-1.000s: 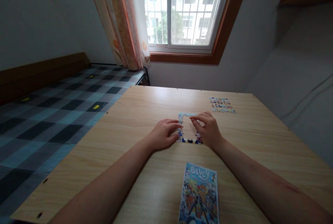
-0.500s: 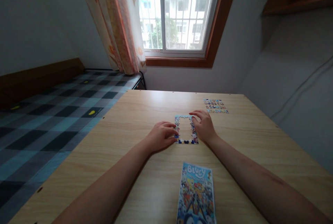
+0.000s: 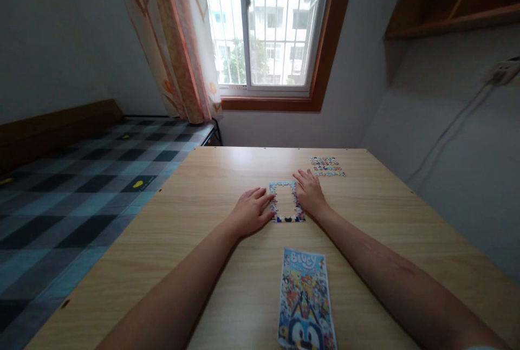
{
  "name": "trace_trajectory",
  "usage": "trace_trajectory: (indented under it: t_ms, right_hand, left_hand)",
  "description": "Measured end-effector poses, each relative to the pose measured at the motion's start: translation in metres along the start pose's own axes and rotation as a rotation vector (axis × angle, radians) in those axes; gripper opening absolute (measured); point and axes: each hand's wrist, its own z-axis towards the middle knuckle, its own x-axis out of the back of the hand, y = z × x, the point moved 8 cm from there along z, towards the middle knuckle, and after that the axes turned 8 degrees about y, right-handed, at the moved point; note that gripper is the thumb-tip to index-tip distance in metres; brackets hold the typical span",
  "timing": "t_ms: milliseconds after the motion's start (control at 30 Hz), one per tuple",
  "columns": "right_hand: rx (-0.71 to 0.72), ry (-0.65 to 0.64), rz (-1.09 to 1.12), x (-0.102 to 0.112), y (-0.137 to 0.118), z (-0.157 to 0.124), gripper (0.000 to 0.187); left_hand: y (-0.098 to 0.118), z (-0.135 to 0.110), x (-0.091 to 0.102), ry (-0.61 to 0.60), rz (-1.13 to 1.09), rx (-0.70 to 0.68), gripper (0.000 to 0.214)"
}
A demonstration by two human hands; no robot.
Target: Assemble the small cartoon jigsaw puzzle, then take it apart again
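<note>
A broad, pale wood-grain worktop [image 3: 203,193] fills the lower middle of the view, with small dark holes [image 3: 65,304] along its edges. Near its centre lies a rectangular border of multicoloured jigsaw pieces [image 3: 288,219], bare wood showing inside it. The left hand [image 3: 251,213] rests at the border's left side, its grip relaxed, fingers parted and fingertips on the pieces. The right hand [image 3: 311,194] lies along the right side, partly covering it; its grip is loose too, fingers stretched out past the upper right corner. Farther back to the right are several short rows of small multicoloured jigsaw pieces [image 3: 327,168]. Nearer the person lies a blue, rectangular cartoon print lettered "BLUEY" [image 3: 306,296]; whether it is a sheet or a box is unclear.

To the left stands a bed with a blue, grey and black checked cover [image 3: 81,225] and a brown wooden board [image 3: 52,127]. Beyond the worktop, an orange-and-cream patterned curtain [image 3: 174,41] hangs beside a barred window [image 3: 276,25] framed in reddish-brown wood. A brown wooden shelf [image 3: 450,8] and a pale cable [image 3: 450,129] are on the right wall.
</note>
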Motion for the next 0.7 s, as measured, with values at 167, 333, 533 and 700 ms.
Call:
trace_trajectory:
  t_ms: [167,333,533,700]
  right_hand:
    - [-0.128,0.014,0.16,0.002,0.012,0.006,0.048]
    - [-0.167,0.042,0.328,0.008,0.021,0.003,0.047]
    - [-0.053,-0.053,0.353,0.009,0.009,-0.006,0.047]
    - [-0.034,-0.02,0.339,0.022,0.007,-0.01,0.047]
  left_hand:
    - [-0.001,0.001,-0.001,-0.025,0.025,0.015,0.053]
    - [-0.003,0.001,0.001,-0.013,-0.003,0.025,0.055]
    - [0.023,-0.006,0.016,0.015,-0.013,-0.074,0.066]
    - [0.065,-0.008,0.035,0.001,0.042,-0.206,0.038]
